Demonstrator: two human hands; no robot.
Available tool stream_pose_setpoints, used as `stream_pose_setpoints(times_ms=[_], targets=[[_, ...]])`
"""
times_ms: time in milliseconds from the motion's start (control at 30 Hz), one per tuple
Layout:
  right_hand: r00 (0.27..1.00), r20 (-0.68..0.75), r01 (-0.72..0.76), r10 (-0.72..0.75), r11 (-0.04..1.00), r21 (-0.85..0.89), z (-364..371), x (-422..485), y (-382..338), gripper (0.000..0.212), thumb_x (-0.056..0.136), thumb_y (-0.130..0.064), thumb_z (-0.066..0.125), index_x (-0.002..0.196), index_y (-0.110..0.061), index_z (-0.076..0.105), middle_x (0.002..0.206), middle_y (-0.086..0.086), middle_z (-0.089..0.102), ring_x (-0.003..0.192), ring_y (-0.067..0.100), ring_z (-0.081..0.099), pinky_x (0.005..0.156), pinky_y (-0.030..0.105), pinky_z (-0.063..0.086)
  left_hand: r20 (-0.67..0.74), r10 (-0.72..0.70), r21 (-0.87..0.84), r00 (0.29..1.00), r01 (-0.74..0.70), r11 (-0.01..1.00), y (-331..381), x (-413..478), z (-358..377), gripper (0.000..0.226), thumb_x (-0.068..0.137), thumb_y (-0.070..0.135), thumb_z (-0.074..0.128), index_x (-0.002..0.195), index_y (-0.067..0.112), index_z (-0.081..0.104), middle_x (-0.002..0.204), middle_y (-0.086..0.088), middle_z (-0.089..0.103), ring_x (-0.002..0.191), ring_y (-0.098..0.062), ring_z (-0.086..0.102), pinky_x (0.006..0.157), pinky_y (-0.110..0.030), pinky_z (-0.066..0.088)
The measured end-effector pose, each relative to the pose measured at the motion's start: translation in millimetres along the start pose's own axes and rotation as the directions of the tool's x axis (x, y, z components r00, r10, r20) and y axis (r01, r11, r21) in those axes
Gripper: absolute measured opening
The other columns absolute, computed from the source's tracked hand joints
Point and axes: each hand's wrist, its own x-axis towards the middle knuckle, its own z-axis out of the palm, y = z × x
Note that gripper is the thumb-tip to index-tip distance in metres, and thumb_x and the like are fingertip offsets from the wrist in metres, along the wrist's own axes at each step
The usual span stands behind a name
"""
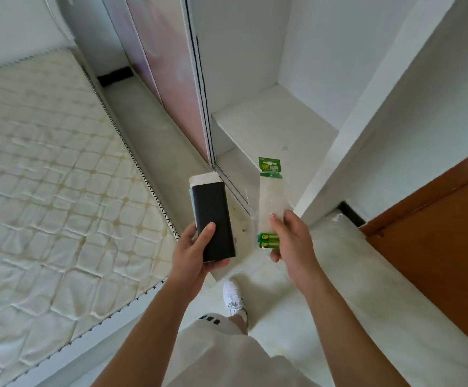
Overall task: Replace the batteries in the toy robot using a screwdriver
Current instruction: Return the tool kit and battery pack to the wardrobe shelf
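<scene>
— What have I got in hand?
— My left hand (196,247) grips a black box (213,222), long axis pointing up and away. My right hand (291,238) pinches the battery pack (271,202), just beside it, batteries (267,241) at the near end, green tag farthest.
— The toy robot?
— Not in view, so I can't tell which way it lies; only an empty shelf (271,121) ahead

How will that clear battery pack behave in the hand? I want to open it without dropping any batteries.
The battery pack is thin clear film, so probably floppy. Its green batteries sit at the bottom near the right hand, so it likely hangs bottom-heavy, perhaps slippery.
</scene>
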Motion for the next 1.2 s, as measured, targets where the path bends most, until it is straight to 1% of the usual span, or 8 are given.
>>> stream_pose_setpoints(times_ms=[200, 500, 633, 700, 800, 933, 1033, 1200], targets=[[0.998, 0.069, 0.015, -0.008, 0.996, -0.093, 39, 95, -50, 0.028, 0.103, -0.024, 0.053, 0.075, -0.025, 0.049, 0.058, -0.013, 0.056, 0.049, 0.005, 0.055, 0.04, 0.026, 0.039, -0.077, 0.029, -0.059, 0.997, -0.034, 0.998, 58, 81, -3, 0.042, 0.081, 0.034, 0.071, 0.119, 0.019, 0.064, 0.119, -0.023, 0.069, 0.105, -0.04, 0.071, 0.058, -0.036, 0.06], [0.984, 0.181, 0.032, -0.004, 0.988, -0.153, 105, 196, -90, 0.024, 0.103, -0.024, 0.052, 0.079, -0.026, 0.051, 0.071, -0.003, 0.056, 0.054, 0.009, 0.056, 0.041, 0.025, 0.04, -0.15, 0.092, -0.1, 0.984, -0.108, 0.989, 122, 160, -16, 0.039, 0.083, 0.032, 0.071, 0.12, 0.021, 0.063, 0.117, -0.019, 0.071, 0.104, -0.037, 0.072, 0.059, -0.037, 0.06], [0.967, 0.254, 0.025, 0.021, 0.984, -0.177, 134, 237, -98, 0.008, 0.104, -0.024, 0.051, 0.099, -0.023, 0.058, 0.084, 0.005, 0.061, 0.06, 0.012, 0.058, 0.043, 0.026, 0.04, -0.223, 0.098, -0.125, 0.97, -0.128, 0.984, 142, 182, -25, 0.045, 0.079, 0.035, 0.073, 0.121, 0.022, 0.063, 0.116, -0.018, 0.071, 0.103, -0.034, 0.073, 0.071, -0.047, 0.063], [0.954, 0.298, 0.015, 0.042, 0.983, -0.185, 153, 256, -100, 0.014, 0.104, -0.025, 0.051, 0.112, -0.018, 0.058, 0.089, 0.005, 0.062, 0.061, 0.011, 0.058, 0.043, 0.024, 0.04, -0.273, 0.096, -0.144, 0.957, -0.139, 0.98, 148, 191, -33, 0.048, 0.078, 0.036, 0.073, 0.122, 0.022, 0.063, 0.115, -0.017, 0.072, 0.102, -0.033, 0.073, 0.073, -0.048, 0.063], [0.921, 0.384, 0.011, 0.07, 0.979, -0.205, 185, 285, -107, 0.025, 0.104, -0.029, 0.049, 0.125, -0.018, 0.054, 0.101, 0.007, 0.063, 0.067, 0.011, 0.059, 0.047, 0.023, 0.044, -0.341, 0.087, -0.17, 0.936, -0.153, 0.974, 160, 207, -46, 0.049, 0.079, 0.035, 0.074, 0.125, 0.022, 0.062, 0.116, -0.017, 0.072, 0.101, -0.032, 0.074, 0.064, -0.04, 0.062], [0.89, 0.45, 0.017, 0.07, 0.982, -0.186, 218, 329, -119, 0.014, 0.103, -0.029, 0.05, 0.115, -0.026, 0.057, 0.1, 0.005, 0.063, 0.062, 0.006, 0.061, 0.048, 0.023, 0.045, -0.381, 0.094, -0.14, 0.92, -0.158, 0.977, 181, 244, -53, 0.036, 0.088, 0.028, 0.071, 0.122, 0.023, 0.063, 0.112, -0.015, 0.073, 0.096, -0.029, 0.075, 0.066, -0.041, 0.063], [0.874, 0.476, -0.021, 0.095, 0.987, -0.158, 233, 366, -122, 0.019, 0.102, -0.03, 0.052, 0.118, -0.022, 0.059, 0.096, 0.007, 0.064, 0.063, 0.01, 0.06, 0.047, 0.024, 0.044, -0.388, 0.108, -0.116, 0.915, -0.165, 0.979, 198, 281, -49, 0.028, 0.091, 0.024, 0.069, 0.119, 0.024, 0.065, 0.105, -0.012, 0.075, 0.093, -0.029, 0.075, 0.063, -0.04, 0.063], [0.862, 0.489, -0.06, 0.134, 0.985, -0.163, 237, 433, -140, 0.019, 0.102, -0.027, 0.052, 0.117, -0.019, 0.061, 0.09, 0.01, 0.063, 0.061, 0.013, 0.058, 0.043, 0.023, 0.042, -0.379, 0.096, -0.115, 0.921, -0.15, 0.982, 229, 347, -32, 0.032, 0.088, 0.028, 0.07, 0.119, 0.024, 0.062, 0.098, -0.005, 0.077, 0.094, -0.029, 0.075, 0.063, -0.042, 0.063]])
